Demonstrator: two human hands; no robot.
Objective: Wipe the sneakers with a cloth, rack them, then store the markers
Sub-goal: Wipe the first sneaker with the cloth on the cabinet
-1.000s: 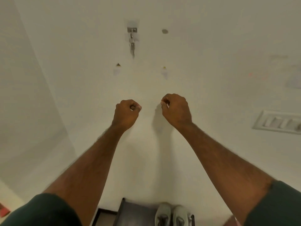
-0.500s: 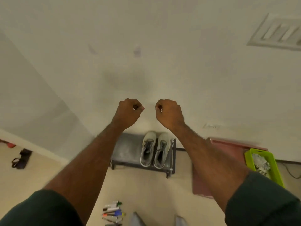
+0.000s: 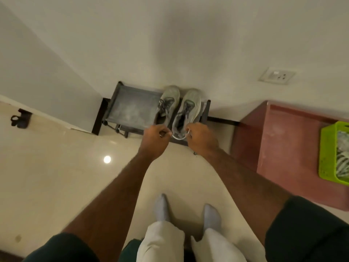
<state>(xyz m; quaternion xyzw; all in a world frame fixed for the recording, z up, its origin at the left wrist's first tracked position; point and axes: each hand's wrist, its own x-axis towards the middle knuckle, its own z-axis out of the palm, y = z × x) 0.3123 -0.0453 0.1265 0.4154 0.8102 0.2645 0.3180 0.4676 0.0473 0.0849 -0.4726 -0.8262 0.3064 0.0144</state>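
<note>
Two grey-green sneakers (image 3: 170,103) stand side by side, toes to the wall, on the right end of a low dark shoe rack (image 3: 130,108). My left hand (image 3: 154,140) and my right hand (image 3: 202,138) are both closed into fists, held level just in front of the right sneaker's heel, apart from it. A small pale glint shows at each fist; what it is cannot be made out. No cloth and no markers are in view.
A red-brown low cabinet (image 3: 283,140) stands to the right of the rack, with a green basket (image 3: 328,152) on it. A black sandal (image 3: 19,119) lies far left by the wall. My socked feet (image 3: 162,207) stand on the cream floor. A wall socket (image 3: 276,75) sits above.
The view has swung down from the wall to the floor and rack. Both fists stay closed and side by side. The markers seen on the floor half a second ago are out of frame.
</note>
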